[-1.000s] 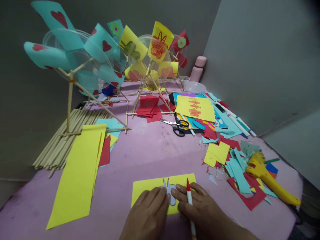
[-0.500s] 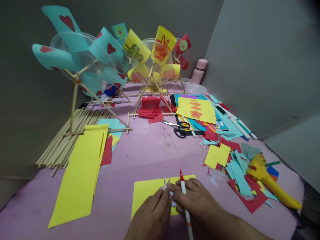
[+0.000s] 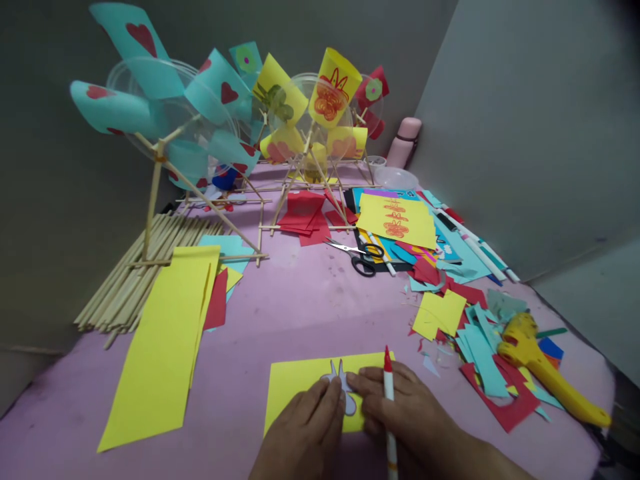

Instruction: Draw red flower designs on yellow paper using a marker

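Note:
A small pale lilac paper butterfly cutout (image 3: 351,404) with two pointed feelers lies on a yellow paper sheet (image 3: 293,383) at the near edge of the table. My left hand (image 3: 313,423) has its fingers together and presses the cutout onto the sheet from the left. In my right hand (image 3: 407,407) is a white marker (image 3: 389,393), its red tip uncapped or red-capped, I cannot tell which, pointing up and away. The right fingertips rest on the sheet by the cutout's right side. Fingers cover part of the butterfly.
Paper-bladed wheels on stick frames (image 3: 159,160) stand at the back. Yellow strips (image 3: 155,360) and wooden sticks (image 3: 135,280) lie left. Scissors (image 3: 363,257) lie mid-table. Paper scraps (image 3: 483,360) and a yellow glue gun (image 3: 545,373) lie right, near several markers (image 3: 480,253).
My right hand has shifted slightly right with the marker, drawing its fingers off the cutout and showing more of it. The left hand stays on the cutout. The view has shifted slightly.

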`<state>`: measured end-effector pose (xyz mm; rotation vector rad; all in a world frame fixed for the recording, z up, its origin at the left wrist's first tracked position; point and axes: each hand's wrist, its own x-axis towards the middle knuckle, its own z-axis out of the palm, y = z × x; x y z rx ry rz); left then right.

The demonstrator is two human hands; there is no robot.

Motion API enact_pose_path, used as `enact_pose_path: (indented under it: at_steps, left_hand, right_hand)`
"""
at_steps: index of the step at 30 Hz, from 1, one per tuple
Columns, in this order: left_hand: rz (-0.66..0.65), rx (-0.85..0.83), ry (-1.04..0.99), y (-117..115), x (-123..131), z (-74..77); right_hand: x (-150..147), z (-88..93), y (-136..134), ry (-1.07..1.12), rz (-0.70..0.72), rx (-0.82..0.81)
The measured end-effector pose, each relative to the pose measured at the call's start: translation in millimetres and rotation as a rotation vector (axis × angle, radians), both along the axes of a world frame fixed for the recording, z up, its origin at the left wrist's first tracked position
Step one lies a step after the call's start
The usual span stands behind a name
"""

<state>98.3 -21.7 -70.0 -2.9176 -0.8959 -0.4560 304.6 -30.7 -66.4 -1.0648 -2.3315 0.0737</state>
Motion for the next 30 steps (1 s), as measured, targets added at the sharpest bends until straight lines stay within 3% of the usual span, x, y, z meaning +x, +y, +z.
enact_pose_path:
  at_steps: [5, 11, 17, 22, 25, 30]
  left_hand:
    - [-0.011, -0.079, -0.163, 5, 0, 6.8]
    - [0.178, -0.561, -0.411, 18, -8, 24.1]
    - [0.198, -0.771, -0.517, 28, -11, 27.1]
    - [0.207, -0.77, -0.515, 28, -10, 28.5]
    - [0.298, -0.712, -0.546, 30, -18, 30.0]
    - [0.505, -0.443, -0.579, 31, -43, 34.5]
  right_hand:
    - [1, 12.5, 3, 0.025, 0.086, 0.025]
    - [-1, 10.8, -2, 0.091, 0.056, -0.023]
    - [1, 9.4, -4, 0.064, 0.063, -0.057]
    - [3, -1.0, -6, 0.064, 0.074, -0.06]
    - [3, -8.8, -8, 0.093, 0.04, -0.051]
    - [2, -4.5, -7, 0.091, 0.047, -0.02]
